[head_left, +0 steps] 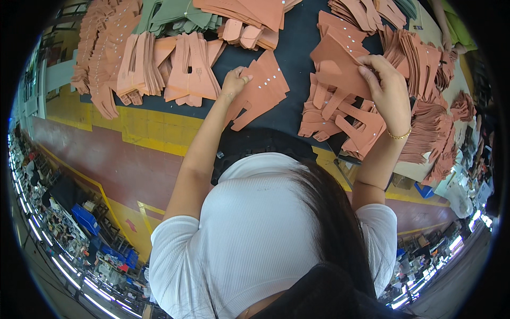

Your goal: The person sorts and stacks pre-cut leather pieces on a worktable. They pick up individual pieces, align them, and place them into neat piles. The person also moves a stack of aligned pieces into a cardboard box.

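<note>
My left hand, with a ring on one finger, pinches the left edge of a small fanned stack of flat orange cut pieces. Small white stickers dot these pieces, and one has a slot cut near its lower end. On the right, my right hand grips the edge of a broad orange cut piece between thumb and fingers. Beneath that piece lies a loose pile of orange strap-shaped cut pieces, partly covered by it and my wrist.
Bundles of orange pieces line the dark table, with green pieces at the back. More orange stacks crowd the right side. Another person's arm reaches in at the far right. Yellow-marked floor lies at the left.
</note>
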`<state>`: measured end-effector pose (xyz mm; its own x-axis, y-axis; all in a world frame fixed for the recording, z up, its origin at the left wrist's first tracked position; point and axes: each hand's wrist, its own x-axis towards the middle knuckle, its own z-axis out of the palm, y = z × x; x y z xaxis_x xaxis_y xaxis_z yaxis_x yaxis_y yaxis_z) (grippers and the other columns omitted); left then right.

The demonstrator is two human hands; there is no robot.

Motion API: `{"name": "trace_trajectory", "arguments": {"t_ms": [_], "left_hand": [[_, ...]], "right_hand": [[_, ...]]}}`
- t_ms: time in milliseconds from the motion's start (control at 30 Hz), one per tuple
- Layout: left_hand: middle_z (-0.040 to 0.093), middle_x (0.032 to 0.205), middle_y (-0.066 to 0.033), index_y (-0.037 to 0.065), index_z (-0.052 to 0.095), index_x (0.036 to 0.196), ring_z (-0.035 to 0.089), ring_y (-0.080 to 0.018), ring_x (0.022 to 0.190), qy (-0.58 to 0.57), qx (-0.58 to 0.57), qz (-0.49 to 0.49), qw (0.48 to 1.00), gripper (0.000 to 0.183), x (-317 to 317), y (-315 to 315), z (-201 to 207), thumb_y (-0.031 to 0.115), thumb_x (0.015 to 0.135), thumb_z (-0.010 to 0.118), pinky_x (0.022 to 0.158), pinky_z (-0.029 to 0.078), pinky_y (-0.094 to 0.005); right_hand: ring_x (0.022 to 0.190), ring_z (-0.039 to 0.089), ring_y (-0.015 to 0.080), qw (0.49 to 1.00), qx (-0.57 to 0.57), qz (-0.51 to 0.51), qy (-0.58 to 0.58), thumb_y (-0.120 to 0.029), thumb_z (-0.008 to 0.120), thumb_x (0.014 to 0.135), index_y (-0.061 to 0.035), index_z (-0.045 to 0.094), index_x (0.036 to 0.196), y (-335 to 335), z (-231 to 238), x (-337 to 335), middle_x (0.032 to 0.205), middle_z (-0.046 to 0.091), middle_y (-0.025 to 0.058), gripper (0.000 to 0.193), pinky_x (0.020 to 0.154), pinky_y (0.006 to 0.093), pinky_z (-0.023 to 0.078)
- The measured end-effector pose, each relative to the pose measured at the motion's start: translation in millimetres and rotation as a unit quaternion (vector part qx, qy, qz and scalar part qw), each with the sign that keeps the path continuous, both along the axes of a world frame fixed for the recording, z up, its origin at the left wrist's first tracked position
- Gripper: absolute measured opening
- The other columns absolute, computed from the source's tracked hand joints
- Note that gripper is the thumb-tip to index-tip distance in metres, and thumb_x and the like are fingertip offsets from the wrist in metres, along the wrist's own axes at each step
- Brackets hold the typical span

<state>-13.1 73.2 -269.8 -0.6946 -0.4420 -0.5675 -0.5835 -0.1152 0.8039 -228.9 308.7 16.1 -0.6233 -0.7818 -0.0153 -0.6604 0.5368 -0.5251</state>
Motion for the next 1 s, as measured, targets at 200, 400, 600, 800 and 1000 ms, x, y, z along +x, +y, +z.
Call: {"name": "trace_trajectory", "arguments": {"t_ms": [200, 400, 600, 800, 1000], "left_hand": [[0.068, 0.099, -0.0113, -0.006, 0.060, 0.113, 0.063, -0.0171, 0.089, -0.018, -0.023, -0.025, 0.999, 0.035, 2.4, -1.4, 1.2, 0.012, 0.083, 0.069, 0.082, 0.048, -0.0291], [0.066, 0.089, -0.0097, -0.004, 0.057, 0.108, 0.061, -0.0149, 0.080, 0.035, -0.010, 0.071, 0.997, 0.031, 6.7, 3.9, -8.4, 0.010, 0.084, 0.071, 0.077, 0.048, -0.0265], [0.063, 0.084, -0.0040, 0.001, 0.058, 0.097, 0.057, -0.0095, 0.075, 0.007, 0.075, 0.069, 0.995, 0.019, 11.7, -5.5, -5.8, 0.008, 0.085, 0.070, 0.071, 0.047, -0.0227], [0.063, 0.084, -0.0031, 0.001, 0.060, 0.096, 0.056, -0.0088, 0.074, 0.019, 0.095, 0.057, 0.994, 0.016, 8.7, -9.6, -2.2, 0.006, 0.085, 0.070, 0.071, 0.046, -0.0216], [0.064, 0.091, -0.0027, 0.000, 0.063, 0.102, 0.057, -0.0092, 0.079, 0.000, 0.066, 0.015, 0.998, 0.019, 14.1, -11.8, 14.3, 0.001, 0.083, 0.065, 0.076, 0.045, -0.0210]], "right_hand": [[0.070, 0.058, 0.0248, 1.000, 0.000, -0.019, 0.002, -0.009, 0.063, 0.089, -0.0013, 0.064, 0.102, -6.0, -1.9, 11.0, 0.088, 0.063, 0.0123, 0.015, 0.068, 0.0306, 0.048], [0.072, 0.061, 0.0248, 0.996, -0.009, 0.045, -0.071, -0.008, 0.062, 0.088, -0.0012, 0.064, 0.100, -17.1, -19.1, 33.6, 0.087, 0.063, 0.0117, 0.013, 0.068, 0.0310, 0.048], [0.086, 0.065, 0.0292, 0.942, -0.086, 0.161, -0.282, -0.011, 0.062, 0.087, -0.0015, 0.063, 0.099, -29.9, -85.8, 73.8, 0.096, 0.065, 0.0122, 0.014, 0.077, 0.0358, 0.051], [0.080, 0.065, 0.0214, 0.945, -0.068, 0.022, -0.319, -0.008, 0.068, 0.083, -0.0017, 0.065, 0.101, -58.4, -223.3, 124.3, 0.092, 0.066, 0.0107, 0.019, 0.073, 0.0317, 0.052], [0.072, 0.065, 0.0194, 0.945, -0.015, -0.159, -0.287, -0.012, 0.074, 0.079, -0.0022, 0.068, 0.098, -64.8, -276.8, 132.6, 0.083, 0.068, 0.0088, 0.022, 0.072, 0.0308, 0.052]]}}
